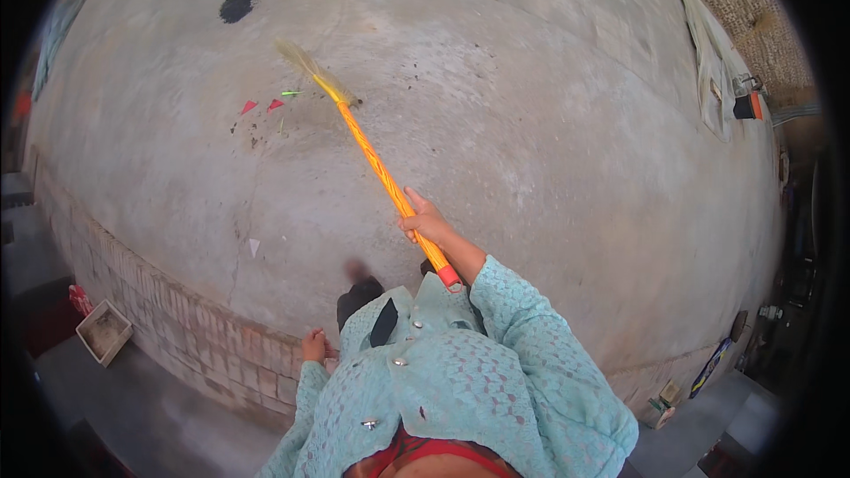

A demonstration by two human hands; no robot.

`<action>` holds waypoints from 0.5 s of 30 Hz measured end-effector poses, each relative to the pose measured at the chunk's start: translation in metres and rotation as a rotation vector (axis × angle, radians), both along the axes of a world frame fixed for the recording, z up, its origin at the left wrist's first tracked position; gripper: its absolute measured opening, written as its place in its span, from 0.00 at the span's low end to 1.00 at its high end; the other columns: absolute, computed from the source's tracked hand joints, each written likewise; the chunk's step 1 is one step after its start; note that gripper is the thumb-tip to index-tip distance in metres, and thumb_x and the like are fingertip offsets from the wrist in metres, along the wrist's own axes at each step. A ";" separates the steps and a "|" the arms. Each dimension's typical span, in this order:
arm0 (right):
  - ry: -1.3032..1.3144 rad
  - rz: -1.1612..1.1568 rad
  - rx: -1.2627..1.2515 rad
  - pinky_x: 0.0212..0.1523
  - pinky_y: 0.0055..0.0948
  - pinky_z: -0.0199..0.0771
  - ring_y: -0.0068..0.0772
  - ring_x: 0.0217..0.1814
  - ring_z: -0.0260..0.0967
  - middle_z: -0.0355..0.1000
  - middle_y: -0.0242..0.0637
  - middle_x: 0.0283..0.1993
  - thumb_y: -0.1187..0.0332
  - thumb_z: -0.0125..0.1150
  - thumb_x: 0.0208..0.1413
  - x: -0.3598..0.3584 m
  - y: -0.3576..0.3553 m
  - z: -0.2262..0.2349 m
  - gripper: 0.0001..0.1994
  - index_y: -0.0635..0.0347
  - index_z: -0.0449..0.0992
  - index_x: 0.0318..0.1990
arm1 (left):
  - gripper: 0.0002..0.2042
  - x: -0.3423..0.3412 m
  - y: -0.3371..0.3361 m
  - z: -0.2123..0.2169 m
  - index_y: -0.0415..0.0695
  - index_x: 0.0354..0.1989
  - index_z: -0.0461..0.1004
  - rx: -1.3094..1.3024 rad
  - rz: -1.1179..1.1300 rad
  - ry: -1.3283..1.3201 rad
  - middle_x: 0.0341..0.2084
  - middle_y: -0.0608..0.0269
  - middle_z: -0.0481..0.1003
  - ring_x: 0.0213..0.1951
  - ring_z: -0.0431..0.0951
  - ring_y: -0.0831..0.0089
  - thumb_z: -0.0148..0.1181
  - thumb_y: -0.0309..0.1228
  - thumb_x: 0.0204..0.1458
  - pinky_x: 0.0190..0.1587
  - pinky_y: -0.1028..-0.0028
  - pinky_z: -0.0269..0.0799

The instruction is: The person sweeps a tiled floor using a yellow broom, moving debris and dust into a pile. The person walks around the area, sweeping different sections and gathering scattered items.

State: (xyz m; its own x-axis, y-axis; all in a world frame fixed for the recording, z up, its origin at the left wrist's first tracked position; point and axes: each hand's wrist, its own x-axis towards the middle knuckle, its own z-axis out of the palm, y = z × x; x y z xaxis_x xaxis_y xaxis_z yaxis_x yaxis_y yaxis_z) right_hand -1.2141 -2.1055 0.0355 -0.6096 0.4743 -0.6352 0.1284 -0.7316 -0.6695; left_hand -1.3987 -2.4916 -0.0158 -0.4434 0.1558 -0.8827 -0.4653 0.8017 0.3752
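Observation:
My right hand point(426, 219) is wrapped round the handle of a broom point(376, 164), which has an orange and yellow patterned stick and a red end cap. The broom slants away to the upper left, its pale bristles point(305, 62) on the concrete floor. Close to the bristles lie a bright green scrap point(291, 93), a red scrap point(249, 107) and a second red scrap point(275, 104), with dark crumbs around them. Low at my left side hangs my left hand point(314, 345), small in view, its fingers loosely bent and nothing visible in them.
A dark heap point(239, 3) sits farther off on the concrete floor point(567, 168). A white scrap point(254, 248) lies left of my feet. Along the near left runs a low brick edge point(204, 345), with a shallow box point(104, 333) beyond it. Pale cloth point(708, 62) hangs at the far right.

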 end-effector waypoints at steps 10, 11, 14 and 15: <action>-0.301 -0.358 0.193 0.11 0.20 0.59 0.20 0.12 0.56 0.60 0.31 0.18 0.81 0.48 0.39 0.170 -0.011 0.018 0.38 0.60 0.35 0.59 | 0.15 0.005 0.013 -0.012 0.42 0.42 0.64 -0.046 -0.012 -0.045 0.16 0.61 0.67 0.13 0.68 0.71 0.46 0.30 0.44 0.12 0.71 0.66; -0.337 -0.399 0.182 0.11 0.20 0.58 0.20 0.12 0.56 0.60 0.31 0.17 0.81 0.47 0.39 0.186 -0.007 0.016 0.38 0.60 0.36 0.59 | 0.15 0.006 0.014 -0.014 0.42 0.42 0.64 -0.046 -0.015 -0.040 0.16 0.61 0.67 0.13 0.68 0.71 0.46 0.30 0.44 0.12 0.71 0.66; -0.404 -0.543 0.096 0.10 0.19 0.58 0.20 0.11 0.55 0.58 0.30 0.15 0.81 0.46 0.39 0.234 0.008 -0.002 0.33 0.61 0.42 0.56 | 0.15 0.007 0.017 -0.010 0.43 0.42 0.64 -0.066 -0.047 -0.037 0.16 0.61 0.67 0.13 0.68 0.71 0.47 0.31 0.45 0.14 0.72 0.66; -0.419 -0.596 0.061 0.10 0.19 0.58 0.20 0.11 0.55 0.57 0.30 0.15 0.81 0.45 0.39 0.247 0.014 -0.011 0.31 0.61 0.46 0.55 | 0.15 0.009 0.021 -0.003 0.43 0.43 0.64 -0.081 -0.064 -0.038 0.17 0.61 0.67 0.14 0.68 0.72 0.47 0.31 0.45 0.15 0.72 0.66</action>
State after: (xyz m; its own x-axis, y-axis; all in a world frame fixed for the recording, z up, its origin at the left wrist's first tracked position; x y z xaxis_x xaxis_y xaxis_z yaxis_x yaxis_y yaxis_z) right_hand -0.9667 -2.0918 0.0247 0.0512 0.6917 -0.7203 -0.0253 -0.7202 -0.6933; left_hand -1.3900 -2.4702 -0.0189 -0.4008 0.1101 -0.9095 -0.4246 0.8574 0.2909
